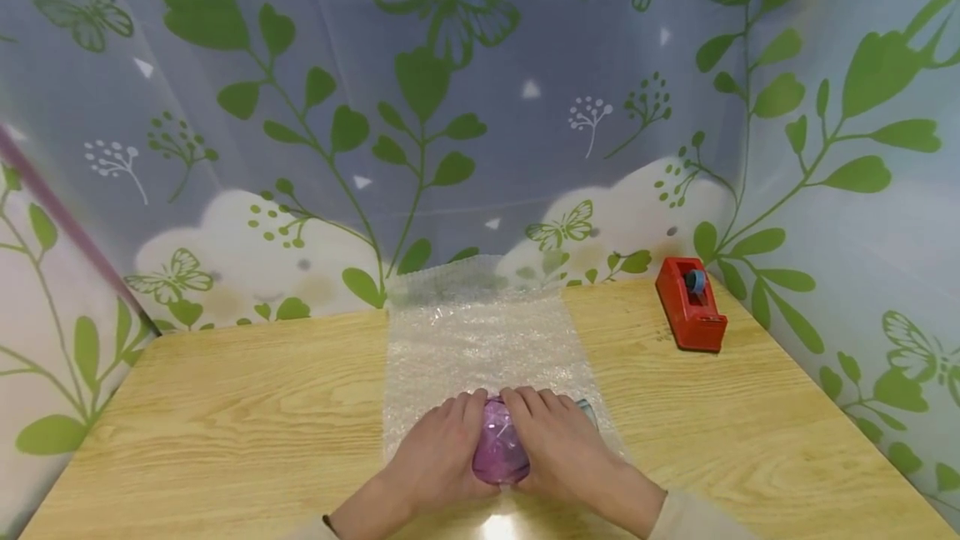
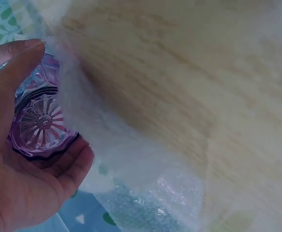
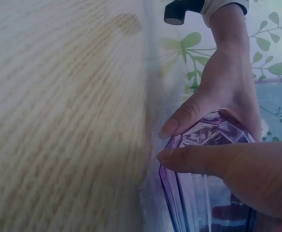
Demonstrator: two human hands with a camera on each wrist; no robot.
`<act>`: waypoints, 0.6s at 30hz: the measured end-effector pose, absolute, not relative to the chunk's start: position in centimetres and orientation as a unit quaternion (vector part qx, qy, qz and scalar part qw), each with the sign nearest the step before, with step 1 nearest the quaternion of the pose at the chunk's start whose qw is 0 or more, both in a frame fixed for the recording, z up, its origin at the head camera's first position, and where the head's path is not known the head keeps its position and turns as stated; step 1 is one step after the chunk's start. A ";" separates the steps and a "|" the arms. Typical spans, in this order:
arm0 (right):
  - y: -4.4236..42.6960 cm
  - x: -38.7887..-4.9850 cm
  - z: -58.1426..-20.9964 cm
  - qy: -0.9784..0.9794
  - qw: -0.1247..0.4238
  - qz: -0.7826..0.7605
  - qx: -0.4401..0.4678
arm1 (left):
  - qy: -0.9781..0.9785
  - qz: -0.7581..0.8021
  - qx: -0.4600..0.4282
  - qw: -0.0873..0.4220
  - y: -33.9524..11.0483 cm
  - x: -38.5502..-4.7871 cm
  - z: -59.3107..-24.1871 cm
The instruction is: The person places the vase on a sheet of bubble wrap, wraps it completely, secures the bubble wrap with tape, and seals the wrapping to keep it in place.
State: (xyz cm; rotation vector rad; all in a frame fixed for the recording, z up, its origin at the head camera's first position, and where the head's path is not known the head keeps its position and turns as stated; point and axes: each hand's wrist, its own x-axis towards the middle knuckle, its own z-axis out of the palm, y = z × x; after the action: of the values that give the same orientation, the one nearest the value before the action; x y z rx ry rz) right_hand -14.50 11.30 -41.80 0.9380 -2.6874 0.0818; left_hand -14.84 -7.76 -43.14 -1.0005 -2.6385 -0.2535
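A faceted glass cup (image 1: 501,444), purple shading to blue, lies on its side at the near end of a sheet of bubble wrap (image 1: 483,340). My left hand (image 1: 438,448) grips its purple end. The right hand (image 1: 558,440) holds it from the other side, and a bluish bit of the cup shows beyond those fingers. In the left wrist view, a starburst pattern marks the cup's base (image 2: 43,121), with bubble wrap (image 2: 131,159) close beside it. Both thumbs touch the purple part in the right wrist view. Much of the cup's body is hidden by the hands.
A red tape dispenser (image 1: 690,307) stands at the back right of the wood-grain table (image 1: 247,415). Behind and at the sides hangs a leaf-patterned curtain (image 1: 480,107). The far end of the bubble wrap bends up against it.
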 end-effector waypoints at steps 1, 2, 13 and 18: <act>11.3 -14.5 -41.8 -0.933 0.148 0.029 0.326 | -0.920 -0.091 -0.349 0.155 -7.8 -14.8 -43.2; 11.3 -14.4 -41.9 -0.933 0.148 0.030 0.326 | -0.919 -0.095 -0.349 0.158 -7.8 -14.7 -43.3; 11.4 -14.0 -42.3 -0.936 0.150 0.045 0.315 | -0.911 -0.067 -0.352 0.203 -7.2 -14.1 -43.5; 11.5 -13.8 -42.5 -0.941 0.128 0.057 0.307 | -0.908 -0.020 -0.349 0.231 -7.1 -13.6 -43.6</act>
State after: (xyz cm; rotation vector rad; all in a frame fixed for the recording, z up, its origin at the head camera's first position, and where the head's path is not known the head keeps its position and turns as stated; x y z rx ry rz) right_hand -13.85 11.49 -42.48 0.8921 -2.7384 0.1647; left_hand -13.65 -7.07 -43.56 -0.9600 -2.4972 -0.0551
